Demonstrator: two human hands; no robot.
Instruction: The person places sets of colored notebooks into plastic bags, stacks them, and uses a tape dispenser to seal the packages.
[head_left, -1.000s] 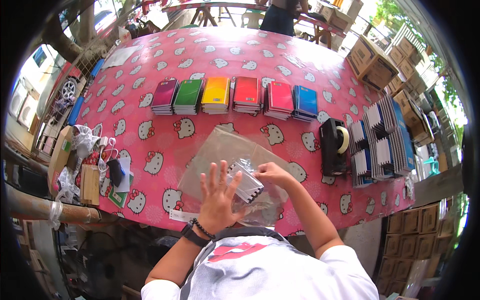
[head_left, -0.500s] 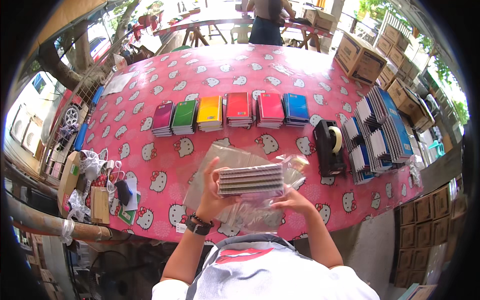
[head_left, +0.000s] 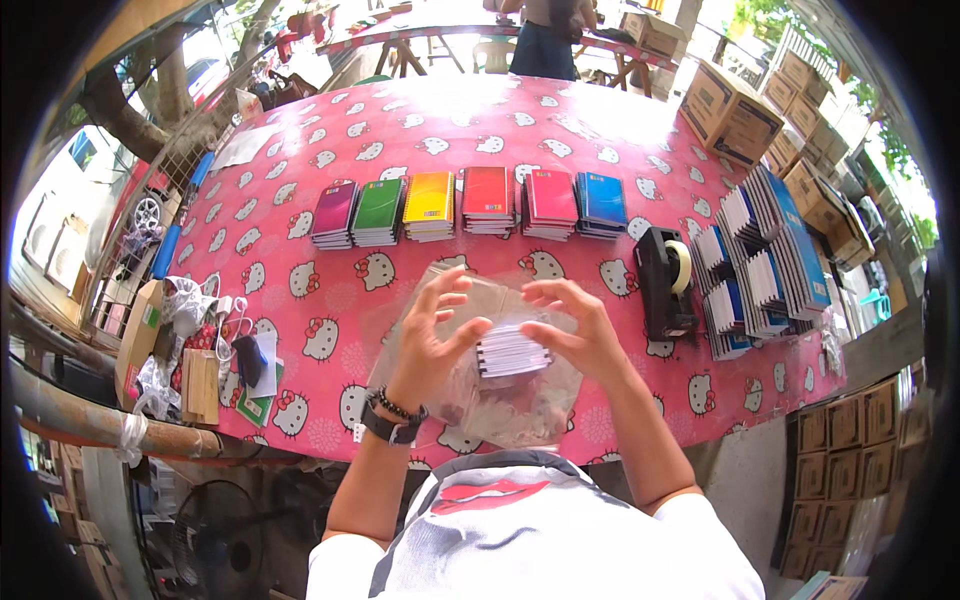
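A small stack of spiral notebooks (head_left: 513, 352) rests on clear plastic bags (head_left: 480, 410) close in front of me, white page edges and black spiral binding showing. My left hand (head_left: 438, 325) hovers at the stack's left, fingers curved and apart. On its other side my right hand (head_left: 578, 325) is held the same way, thumb and fingers spread, gripping nothing. Whether either thumb brushes the stack I cannot tell. Beyond my hands stands a row of notebook stacks: purple (head_left: 334, 213), green (head_left: 379, 210), yellow (head_left: 430, 205), red (head_left: 488, 198), pink (head_left: 549, 202) and blue (head_left: 601, 204).
A black tape dispenser (head_left: 664, 285) stands right of the bags. Beyond it are piled blue notebooks (head_left: 790, 245). Scissors (head_left: 236, 320), cloth and a wooden block (head_left: 201, 385) lie at the left edge. A carton (head_left: 730, 115) sits at the far right; a person (head_left: 545, 40) stands behind the table.
Both hands have let go of the plastic-wrapped notebook stack they held up. The stack now lies lower on the bags, and the hands have spread apart above it. The view has shifted slightly.
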